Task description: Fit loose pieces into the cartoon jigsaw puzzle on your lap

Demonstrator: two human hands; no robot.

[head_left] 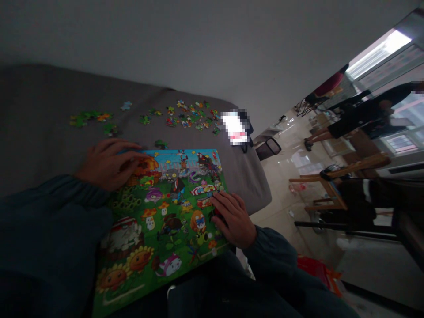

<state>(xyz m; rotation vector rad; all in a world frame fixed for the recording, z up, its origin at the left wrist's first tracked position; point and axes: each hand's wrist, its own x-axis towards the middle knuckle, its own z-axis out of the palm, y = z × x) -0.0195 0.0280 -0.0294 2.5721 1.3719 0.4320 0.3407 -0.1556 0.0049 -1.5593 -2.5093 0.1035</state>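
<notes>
A colorful cartoon puzzle board [175, 212] lies tilted in front of me, its near edge over my lap. At its upper left corner rests my left hand [111, 163], fingers stretched out over the orange part of the picture. My right hand [233, 217] lies on the board's right side, fingers spread and nothing held. Beyond the board, several loose puzzle pieces [192, 115] are scattered on the grey surface, with a green group [86, 117] to the left. One piece [161, 144] sits just past the top edge.
A bright pixelated screen [235, 128] stands at the grey surface's [256, 185] right end. On the right are a wooden chair [327, 190], a dark bin [269, 148], a red bag [314, 267] and a standing person [361, 112] in dark clothes.
</notes>
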